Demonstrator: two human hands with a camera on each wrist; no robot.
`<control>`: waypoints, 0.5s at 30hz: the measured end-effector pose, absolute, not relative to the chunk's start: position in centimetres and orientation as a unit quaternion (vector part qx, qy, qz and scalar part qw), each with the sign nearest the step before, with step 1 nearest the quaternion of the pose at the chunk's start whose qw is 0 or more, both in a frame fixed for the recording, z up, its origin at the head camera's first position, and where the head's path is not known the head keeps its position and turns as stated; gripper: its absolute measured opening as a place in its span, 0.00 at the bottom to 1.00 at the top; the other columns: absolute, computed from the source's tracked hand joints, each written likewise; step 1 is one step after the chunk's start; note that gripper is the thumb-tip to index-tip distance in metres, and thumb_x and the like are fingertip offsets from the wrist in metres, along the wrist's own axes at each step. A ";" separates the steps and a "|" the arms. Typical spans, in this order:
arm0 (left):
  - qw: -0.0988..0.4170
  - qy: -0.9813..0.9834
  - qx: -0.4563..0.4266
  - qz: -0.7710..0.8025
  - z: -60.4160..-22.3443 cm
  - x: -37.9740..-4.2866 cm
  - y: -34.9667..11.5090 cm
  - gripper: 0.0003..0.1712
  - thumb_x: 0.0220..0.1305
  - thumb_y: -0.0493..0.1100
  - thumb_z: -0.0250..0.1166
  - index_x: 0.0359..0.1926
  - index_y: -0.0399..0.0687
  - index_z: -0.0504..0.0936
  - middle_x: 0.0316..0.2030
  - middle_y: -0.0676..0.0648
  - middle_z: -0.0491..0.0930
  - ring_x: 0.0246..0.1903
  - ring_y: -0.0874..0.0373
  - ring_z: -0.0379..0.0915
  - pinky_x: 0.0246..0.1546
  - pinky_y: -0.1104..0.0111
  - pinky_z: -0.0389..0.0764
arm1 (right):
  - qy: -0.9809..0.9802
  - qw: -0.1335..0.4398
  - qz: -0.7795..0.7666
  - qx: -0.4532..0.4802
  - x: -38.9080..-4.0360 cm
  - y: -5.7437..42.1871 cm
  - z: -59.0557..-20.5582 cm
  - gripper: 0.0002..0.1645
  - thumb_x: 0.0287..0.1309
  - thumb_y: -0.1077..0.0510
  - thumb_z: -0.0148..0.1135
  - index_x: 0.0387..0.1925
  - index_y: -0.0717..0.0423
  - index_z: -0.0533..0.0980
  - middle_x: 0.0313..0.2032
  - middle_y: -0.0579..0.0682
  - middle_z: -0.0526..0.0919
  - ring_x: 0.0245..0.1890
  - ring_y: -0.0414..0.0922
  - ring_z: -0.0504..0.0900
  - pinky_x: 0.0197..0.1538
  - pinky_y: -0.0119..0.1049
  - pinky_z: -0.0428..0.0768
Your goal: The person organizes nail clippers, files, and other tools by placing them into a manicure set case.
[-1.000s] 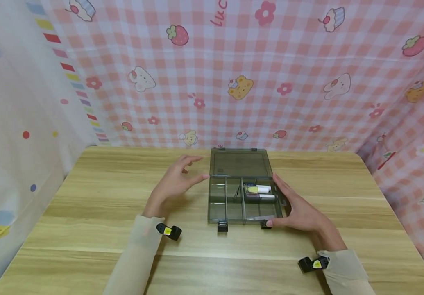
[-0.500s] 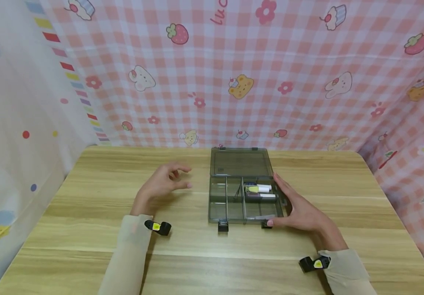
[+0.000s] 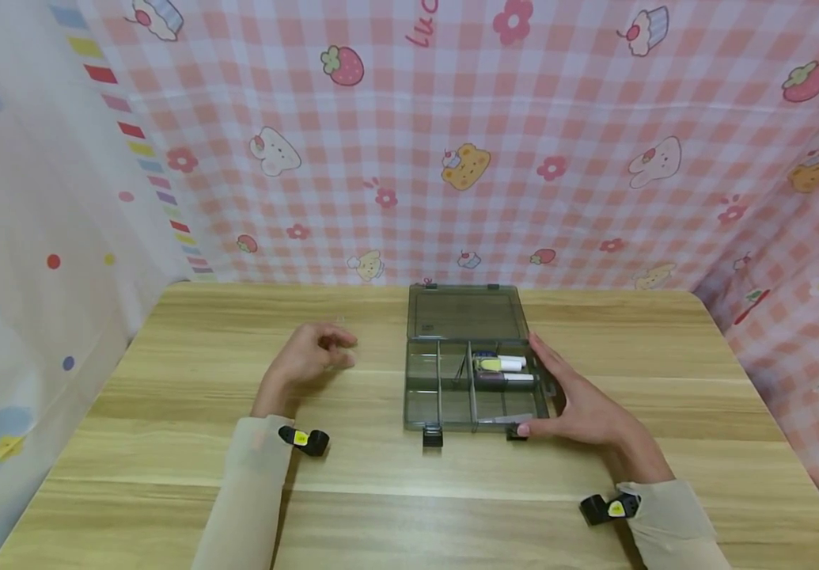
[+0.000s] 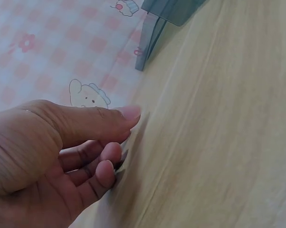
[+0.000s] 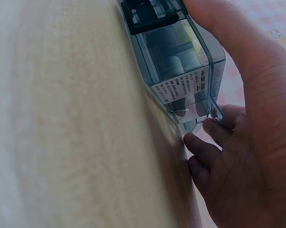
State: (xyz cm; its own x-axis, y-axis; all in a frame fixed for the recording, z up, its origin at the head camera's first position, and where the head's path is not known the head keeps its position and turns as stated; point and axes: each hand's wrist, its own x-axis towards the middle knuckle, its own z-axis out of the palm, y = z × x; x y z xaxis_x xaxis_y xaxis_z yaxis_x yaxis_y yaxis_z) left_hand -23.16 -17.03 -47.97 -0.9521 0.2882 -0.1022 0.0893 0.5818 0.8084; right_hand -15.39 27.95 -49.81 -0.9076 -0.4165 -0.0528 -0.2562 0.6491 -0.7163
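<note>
An opened, smoky-clear plastic compartment box (image 3: pixel 455 408) lies on the table, its lid (image 3: pixel 466 313) folded back. White-capped small bottles (image 3: pixel 505 364) lie in its right-hand part, and thin dark items (image 3: pixel 460 369) lean in the middle. My right hand (image 3: pixel 580 408) grips the box's right end, thumb at the front latch, fingers along the side. Left of the box, my left hand (image 3: pixel 312 352) is low at the tabletop, fingers curled, thumb close to the index finger (image 4: pixel 98 123). Whether anything is pinched there is hidden. A faint small clear thing (image 3: pixel 341 319) shows just beyond its fingers.
The wooden table (image 3: pixel 409 507) ends at a pink checked cloth (image 3: pixel 381 142) behind. Two black latches hang at the box's front edge, and a printed label (image 5: pixel 183 86) is on its side. Black wrist cameras (image 3: pixel 304 440) sit on both sleeves.
My left hand has drawn away leftward from the box and come down to the table, its fingers curling closer together. My right hand stays on the box's right end.
</note>
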 end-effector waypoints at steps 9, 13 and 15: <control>0.094 0.893 0.108 0.427 -48.2 -23.2 -16.7 0.07 0.62 0.33 0.72 0.42 0.40 0.88 0.42 0.42 0.83 0.37 0.56 0.74 0.38 0.71 0.76 | 0.901 0.104 -0.376 -0.189 -15.3 27.9 -49.5 0.83 0.39 0.34 0.84 0.83 0.38 0.35 0.83 0.50 0.37 0.81 0.62 0.41 0.74 0.73 0.51; 0.084 0.898 0.104 0.420 -48.4 -23.3 -16.6 0.04 0.62 0.34 0.72 0.39 0.41 0.89 0.38 0.43 0.83 0.36 0.57 0.74 0.38 0.70 0.76 | 0.900 0.105 -0.378 -0.189 -15.4 27.9 -49.5 0.83 0.39 0.34 0.84 0.83 0.38 0.35 0.83 0.50 0.37 0.82 0.62 0.41 0.74 0.73 0.51; 0.079 0.899 0.107 0.417 -48.5 -23.4 -16.6 0.04 0.63 0.34 0.72 0.39 0.41 0.89 0.37 0.43 0.84 0.35 0.57 0.74 0.38 0.70 0.76 | 0.900 0.106 -0.379 -0.187 -15.4 27.8 -49.6 0.83 0.39 0.34 0.84 0.83 0.38 0.35 0.83 0.50 0.37 0.81 0.63 0.41 0.74 0.73 0.51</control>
